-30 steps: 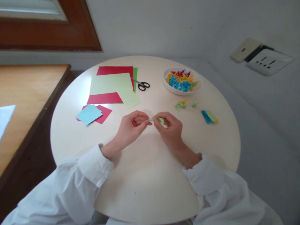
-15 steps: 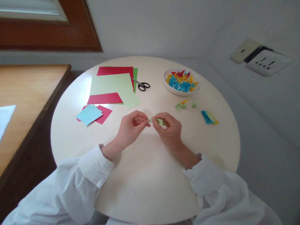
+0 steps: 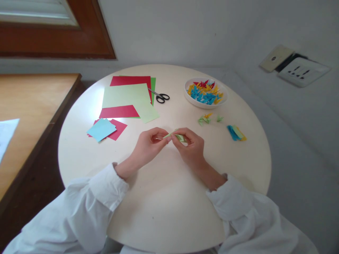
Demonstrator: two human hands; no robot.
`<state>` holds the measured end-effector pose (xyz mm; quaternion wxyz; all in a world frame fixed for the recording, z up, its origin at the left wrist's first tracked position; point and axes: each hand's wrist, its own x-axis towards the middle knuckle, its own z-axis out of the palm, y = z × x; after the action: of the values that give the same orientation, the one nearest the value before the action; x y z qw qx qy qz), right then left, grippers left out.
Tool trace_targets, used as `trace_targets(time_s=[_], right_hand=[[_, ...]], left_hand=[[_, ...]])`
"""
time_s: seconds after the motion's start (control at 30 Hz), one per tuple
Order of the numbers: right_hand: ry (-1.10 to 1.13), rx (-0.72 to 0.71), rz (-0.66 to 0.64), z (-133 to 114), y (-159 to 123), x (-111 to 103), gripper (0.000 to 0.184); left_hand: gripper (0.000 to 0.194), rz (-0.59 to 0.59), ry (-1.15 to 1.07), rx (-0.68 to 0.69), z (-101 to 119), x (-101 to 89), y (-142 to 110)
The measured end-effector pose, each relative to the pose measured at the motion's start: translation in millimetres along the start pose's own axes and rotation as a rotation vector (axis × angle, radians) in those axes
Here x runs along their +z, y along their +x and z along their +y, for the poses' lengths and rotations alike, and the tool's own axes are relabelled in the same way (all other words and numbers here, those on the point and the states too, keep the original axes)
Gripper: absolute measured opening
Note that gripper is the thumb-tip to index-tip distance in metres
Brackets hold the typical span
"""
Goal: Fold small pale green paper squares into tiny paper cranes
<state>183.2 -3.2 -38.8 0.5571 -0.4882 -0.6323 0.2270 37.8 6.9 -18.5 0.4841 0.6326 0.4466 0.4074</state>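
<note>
Between my two hands, above the middle of the round table, is a small folded light green paper (image 3: 180,138). My right hand (image 3: 191,144) pinches its body between thumb and fingertips, hiding part of the folds. At its left end, my left hand (image 3: 149,144) is closed with the thumb against the narrow green point. To the right and beyond the hands lie a few small folded paper cranes, light green (image 3: 204,120) and yellow, with a separate green one (image 3: 219,118). A white bowl (image 3: 188,100) holds many red, yellow and blue cranes.
Large red and green sheets (image 3: 124,95) lie at the back left, with black-handled scissors (image 3: 162,98) touching them. Nearer are small squares of light blue (image 3: 101,129) and red paper. Folded blue, green and yellow slips (image 3: 236,133) sit at the right. A wooden table (image 3: 31,98) stands left.
The left fingertips have shifted along the green paper, and its narrow point now shows above the left thumb. My right hand has moved slightly left. Everything on the table stays put.
</note>
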Motion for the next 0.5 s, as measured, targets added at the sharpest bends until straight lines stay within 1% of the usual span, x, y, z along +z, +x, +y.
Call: trace_targets(time_s=[0.23, 0.5], right_hand=[[-0.003, 0.003, -0.016, -2.8, 0.9, 1.6, 0.005], [-0.004, -0.010, -0.021, -3.0, 0.6, 2.6, 0.005]], left_hand=[[0.021, 0.024, 0.104, 0.034, -4.0, 0.4, 0.0], [0.019, 0.029, 0.099, 0.032, -2.4, 1.3, 1.6]])
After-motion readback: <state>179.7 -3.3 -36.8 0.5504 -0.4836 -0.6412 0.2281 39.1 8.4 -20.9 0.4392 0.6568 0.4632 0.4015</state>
